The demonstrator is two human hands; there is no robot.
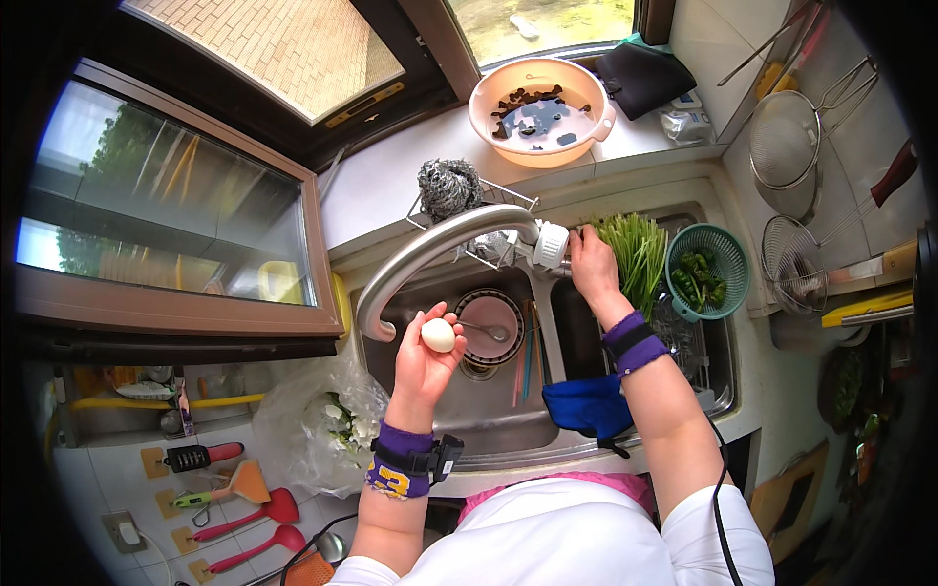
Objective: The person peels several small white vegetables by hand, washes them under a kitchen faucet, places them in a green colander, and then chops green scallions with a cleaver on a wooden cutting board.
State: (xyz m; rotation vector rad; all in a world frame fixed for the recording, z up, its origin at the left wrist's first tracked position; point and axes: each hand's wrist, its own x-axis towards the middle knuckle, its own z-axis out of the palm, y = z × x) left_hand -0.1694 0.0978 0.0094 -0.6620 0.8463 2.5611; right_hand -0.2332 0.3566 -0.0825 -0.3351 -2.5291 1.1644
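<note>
A pale, peeled-looking egg (438, 335) rests in my left hand (429, 351), palm up with the fingers curled round it, over the left sink basin (469, 417). The spout of the curved metal faucet (440, 238) ends just beside that hand. My right hand (592, 264) is at the right of the faucet's white fitting (550, 245), its fingertips by the handle area; the exact grip is hidden. Below, in the basin, lie a pinkish bowl (487, 322) with a metal spoon (498, 333) and several colored sticks (526, 359).
Long green stalks (634, 253) and a green colander (708, 271) of peppers stand right of my right hand. A blue cloth (586, 406) hangs over the sink's front edge. On the sill sit an orange basin (541, 110) and steel wool (448, 189). A plastic bag (308, 432) lies at left.
</note>
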